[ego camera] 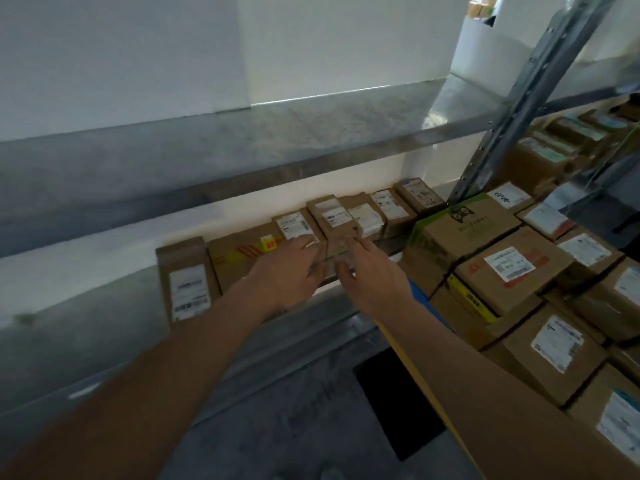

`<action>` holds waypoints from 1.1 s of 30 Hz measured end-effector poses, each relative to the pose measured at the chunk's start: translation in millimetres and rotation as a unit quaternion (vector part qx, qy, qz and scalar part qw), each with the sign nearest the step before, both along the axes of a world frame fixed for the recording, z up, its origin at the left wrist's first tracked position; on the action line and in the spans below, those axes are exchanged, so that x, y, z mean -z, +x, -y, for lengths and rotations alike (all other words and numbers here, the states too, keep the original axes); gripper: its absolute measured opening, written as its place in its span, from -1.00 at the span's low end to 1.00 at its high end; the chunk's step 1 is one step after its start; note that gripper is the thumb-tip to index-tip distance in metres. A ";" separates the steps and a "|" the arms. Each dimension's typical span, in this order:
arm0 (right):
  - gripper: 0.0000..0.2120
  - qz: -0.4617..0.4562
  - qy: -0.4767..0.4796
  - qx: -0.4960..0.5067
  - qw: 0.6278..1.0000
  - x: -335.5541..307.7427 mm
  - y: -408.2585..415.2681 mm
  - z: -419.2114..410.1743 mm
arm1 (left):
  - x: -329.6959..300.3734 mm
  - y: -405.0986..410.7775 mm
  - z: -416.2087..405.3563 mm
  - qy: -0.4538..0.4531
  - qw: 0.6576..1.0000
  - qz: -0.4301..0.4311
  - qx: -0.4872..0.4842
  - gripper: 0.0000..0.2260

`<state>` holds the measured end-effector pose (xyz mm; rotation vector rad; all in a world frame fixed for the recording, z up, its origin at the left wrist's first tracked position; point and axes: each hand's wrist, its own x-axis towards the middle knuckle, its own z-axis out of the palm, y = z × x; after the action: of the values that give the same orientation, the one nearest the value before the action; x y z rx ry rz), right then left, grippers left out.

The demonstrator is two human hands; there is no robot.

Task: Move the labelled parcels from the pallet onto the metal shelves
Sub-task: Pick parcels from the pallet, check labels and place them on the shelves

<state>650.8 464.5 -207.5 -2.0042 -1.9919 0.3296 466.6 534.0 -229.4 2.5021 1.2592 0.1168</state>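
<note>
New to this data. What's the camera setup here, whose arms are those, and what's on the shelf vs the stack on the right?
There is no robot: one wide-angle camera sits on a person's head, looking forward and down, so the two bare arms are the wearer's own. The left hand and right hand reach to a small brown parcel in a row of labelled cardboard parcels on the metal shelf. Fingers are spread against the parcel, apparently pushing it into line; the picture is too blurred to say whether either hand grips it. An upper shelf above looks bare. To the right, beyond the grey upright post, sits the stack of labelled boxes still to be moved.
</note>
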 end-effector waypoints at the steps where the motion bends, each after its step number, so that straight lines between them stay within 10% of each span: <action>1: -0.59 -0.004 -0.001 -0.023 1.000 2.5 -5.8 -4.1 | -1.9 -9.1 5.6 -0.003 1.000 -0.004 -0.018 -0.50; 18: -0.49 -0.034 0.009 -0.279 0.960 29.2 -104.4 -19.5 | -11.3 -121.7 97.3 0.038 0.956 0.001 -0.291 -0.56; 33: -0.55 -0.065 -0.076 -0.252 0.963 95.2 -203.5 -9.0 | 64.3 -237.3 90.9 -0.022 0.974 0.041 -0.219 -0.40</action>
<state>447.3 473.5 -302.7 -1.4734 -2.4260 0.7233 229.3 443.0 -293.7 2.1176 1.7354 0.2900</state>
